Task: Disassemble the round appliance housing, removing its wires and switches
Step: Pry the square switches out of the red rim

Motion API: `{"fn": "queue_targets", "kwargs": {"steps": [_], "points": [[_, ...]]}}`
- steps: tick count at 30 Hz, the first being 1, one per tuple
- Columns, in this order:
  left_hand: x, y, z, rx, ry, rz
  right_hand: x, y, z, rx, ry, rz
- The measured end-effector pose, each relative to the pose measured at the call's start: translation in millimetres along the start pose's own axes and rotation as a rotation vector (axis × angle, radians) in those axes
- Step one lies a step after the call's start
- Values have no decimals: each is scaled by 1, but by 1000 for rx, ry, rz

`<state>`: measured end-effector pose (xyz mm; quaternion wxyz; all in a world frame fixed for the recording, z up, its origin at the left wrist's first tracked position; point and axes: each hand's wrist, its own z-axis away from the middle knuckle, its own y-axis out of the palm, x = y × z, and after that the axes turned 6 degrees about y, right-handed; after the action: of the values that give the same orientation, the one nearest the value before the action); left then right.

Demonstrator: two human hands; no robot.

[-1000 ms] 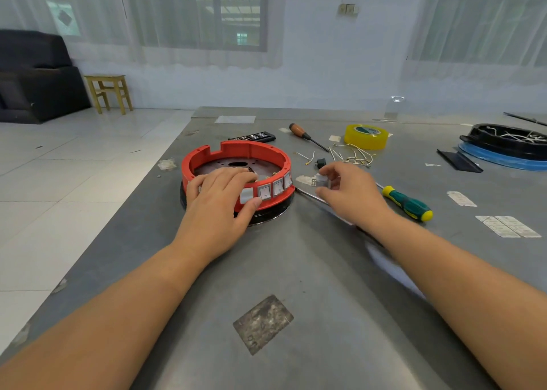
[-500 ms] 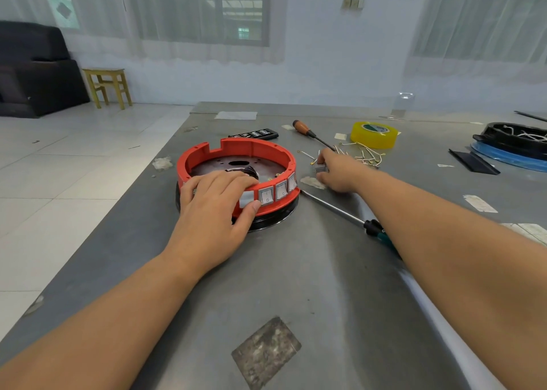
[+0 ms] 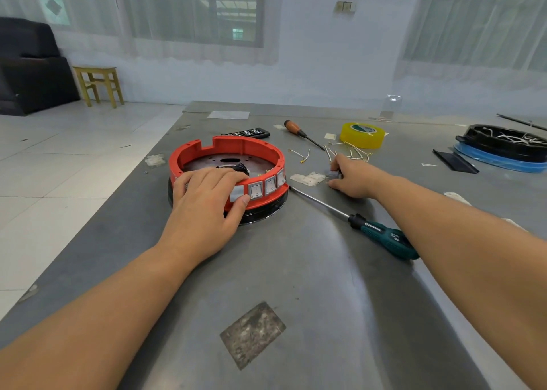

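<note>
A round red housing (image 3: pixel 245 149) on a black base sits on the grey metal table (image 3: pixel 296 271), with several white rocker switches (image 3: pixel 268 186) in its near rim. My left hand (image 3: pixel 207 206) grips that near rim, fingers over the top and thumb against the outside. Right of the housing, my right hand (image 3: pixel 355 179) rests on the table and pinches a small grey switch (image 3: pixel 334 174). Loose wires (image 3: pixel 346 151) lie just beyond that hand.
A green-handled screwdriver (image 3: pixel 381 235) lies under my right forearm, its tip near the housing. Further back are an orange-handled screwdriver (image 3: pixel 299 132), a yellow tape roll (image 3: pixel 361 136) and a black remote (image 3: pixel 251 132). A black and blue housing (image 3: pixel 503 149) stands far right. The table's left edge drops to the floor.
My right hand carried the small grey switch away from the housing to the table near the loose wires. My left hand stayed on the red rim.
</note>
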<state>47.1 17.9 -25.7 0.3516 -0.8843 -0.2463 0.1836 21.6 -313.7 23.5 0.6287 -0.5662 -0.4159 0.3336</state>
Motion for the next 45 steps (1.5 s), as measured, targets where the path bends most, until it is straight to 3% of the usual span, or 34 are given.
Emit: {"fn": "queue_targets", "kwargs": {"steps": [8,24,35,40,45], "points": [[4,1,0,7,-11,-2,14,-8,-16,-138,-6,39],[3,1,0,21,-27,12,23,-3,-44,-92,93,43],[-2,-6,-1,24,-54,0,27,-14,42,-141,-74,-90],[-5,-9,0,43,-79,-30,34,8,103,-203,40,308],[-6,-10,-1,51,-80,-57,36,25,131,-231,38,334]]}}
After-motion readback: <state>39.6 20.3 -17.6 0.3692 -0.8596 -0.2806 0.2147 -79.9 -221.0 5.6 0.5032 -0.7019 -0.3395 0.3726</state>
